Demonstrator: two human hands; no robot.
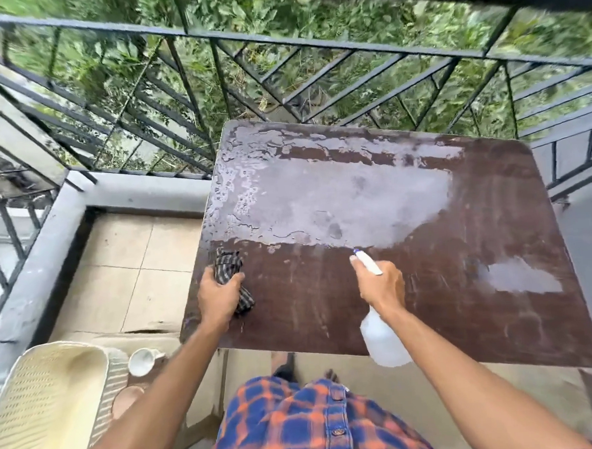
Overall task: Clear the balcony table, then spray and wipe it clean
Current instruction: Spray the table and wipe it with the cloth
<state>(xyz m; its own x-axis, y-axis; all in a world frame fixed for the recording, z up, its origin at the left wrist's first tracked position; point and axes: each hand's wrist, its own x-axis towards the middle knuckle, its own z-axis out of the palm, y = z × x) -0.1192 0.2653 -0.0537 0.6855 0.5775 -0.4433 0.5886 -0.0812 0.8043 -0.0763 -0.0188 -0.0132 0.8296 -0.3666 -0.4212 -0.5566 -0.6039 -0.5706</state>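
Observation:
The dark brown balcony table [326, 308] fills the middle of the head view, with nothing standing on it. A wide wet, shiny patch covers its far half, and a smaller wet patch lies near the right edge. My left hand [219, 295] grips a dark checked cloth [228, 264] pressed on the table near its left edge. My right hand [381, 285] holds a white spray bottle [383, 340] over the front middle of the table. The bottle's nozzle [367, 261] points away from me toward the wet patch.
A black metal railing [278, 46] runs behind and beside the table, with greenery beyond. A cream plastic chair [46, 395] stands at the lower left. A white mug [142, 361] and a brownish dish [127, 399] sit low beside it. Beige floor tiles [125, 267] lie left of the table.

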